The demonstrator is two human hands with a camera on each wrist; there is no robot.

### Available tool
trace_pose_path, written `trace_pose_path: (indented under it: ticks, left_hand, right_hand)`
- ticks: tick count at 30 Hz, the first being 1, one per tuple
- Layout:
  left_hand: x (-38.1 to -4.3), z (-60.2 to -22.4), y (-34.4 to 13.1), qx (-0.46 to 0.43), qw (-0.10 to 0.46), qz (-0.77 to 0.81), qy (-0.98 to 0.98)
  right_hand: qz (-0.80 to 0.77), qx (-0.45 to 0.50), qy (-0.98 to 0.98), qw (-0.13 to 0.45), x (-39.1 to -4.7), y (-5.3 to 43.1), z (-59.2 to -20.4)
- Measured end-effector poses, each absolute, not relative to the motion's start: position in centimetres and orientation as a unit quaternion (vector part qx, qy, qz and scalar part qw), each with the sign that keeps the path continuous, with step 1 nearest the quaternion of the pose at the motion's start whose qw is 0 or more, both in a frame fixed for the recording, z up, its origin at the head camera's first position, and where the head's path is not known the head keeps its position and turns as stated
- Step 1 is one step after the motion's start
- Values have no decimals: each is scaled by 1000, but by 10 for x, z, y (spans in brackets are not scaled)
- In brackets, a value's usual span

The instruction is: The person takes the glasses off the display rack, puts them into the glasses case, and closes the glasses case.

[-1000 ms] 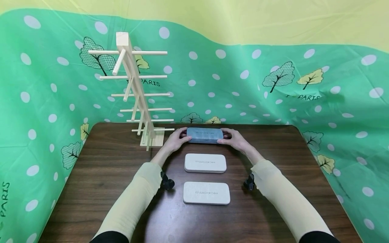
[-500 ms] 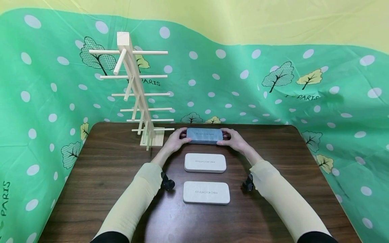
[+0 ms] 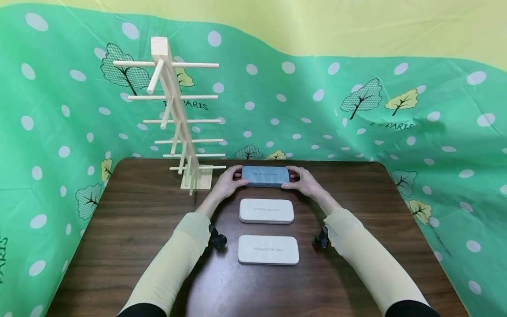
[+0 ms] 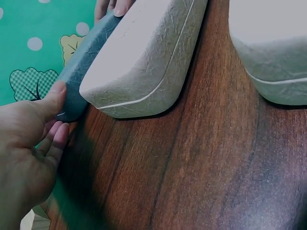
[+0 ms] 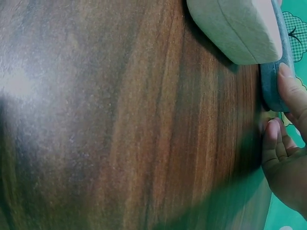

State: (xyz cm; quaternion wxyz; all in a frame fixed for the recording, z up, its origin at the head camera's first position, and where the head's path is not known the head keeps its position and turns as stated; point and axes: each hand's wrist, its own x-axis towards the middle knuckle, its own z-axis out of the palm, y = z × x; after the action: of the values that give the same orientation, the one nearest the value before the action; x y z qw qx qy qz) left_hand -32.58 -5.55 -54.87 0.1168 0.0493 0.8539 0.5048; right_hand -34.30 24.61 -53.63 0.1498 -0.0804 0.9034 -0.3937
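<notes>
A blue glasses case [image 3: 265, 176] with small lettering lies near the back edge of the table. My left hand [image 3: 227, 182] grips its left end, the thumb against the front side; in the left wrist view the thumb [image 4: 55, 98] presses on the blue cover. At the other end my right hand [image 3: 304, 181] holds the case the same way, its thumb [image 5: 289, 86] on the near side. Two white glasses cases lie closer to me in line with the blue one: a middle one [image 3: 266, 211] and a front one [image 3: 268, 249].
Left of the blue case stands a tall wooden rack [image 3: 176, 101] with pegs sticking out on several levels, its base [image 3: 203, 178] close to my left hand. Green patterned cloth [image 3: 309, 105] hangs behind the dark wooden table [image 3: 356, 198].
The head view has shifted slightly. Both hands stay at the ends of the blue glasses case, and the cases hold their places on the table.
</notes>
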Motion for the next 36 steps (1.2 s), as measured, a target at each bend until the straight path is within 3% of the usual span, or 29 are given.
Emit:
trace_pose_path:
  ticks: [36]
  left_hand:
    - [-324, -552, -57, 61, 124, 502, 854]
  right_hand:
    - [-416, -59, 893, 164, -339, 246, -538]
